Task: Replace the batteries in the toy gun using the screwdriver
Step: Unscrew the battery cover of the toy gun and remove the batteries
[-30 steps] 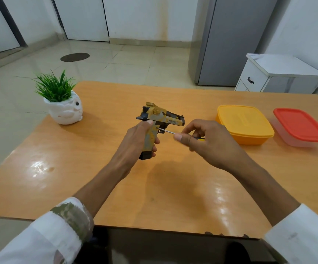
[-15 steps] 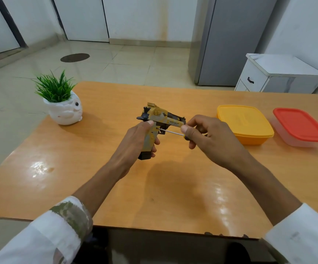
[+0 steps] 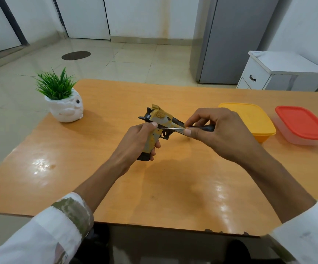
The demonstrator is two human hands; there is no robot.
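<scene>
Toy gun point(image 3: 161, 121) sits mid-table point(image 3: 116, 187), left hand point(image 3: 135, 141) wrapped tight round its grip. Just right of the gun, the right hand point(image 3: 221, 134) has its fingers pinched on the screwdriver point(image 3: 173, 128), shaft pointing at the gun's side. Further right of the gun are a yellow tub point(image 3: 249, 119) and a red-lidded tub point(image 3: 302, 122). Plant pot point(image 3: 64, 109) is well left of the gun. The right hand blocks the barrel's front. Can't make out the screw, or whether the gun's butt touches the table.

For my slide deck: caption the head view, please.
Left hand grips toy gun while right hand holds screwdriver tip against it.
</scene>
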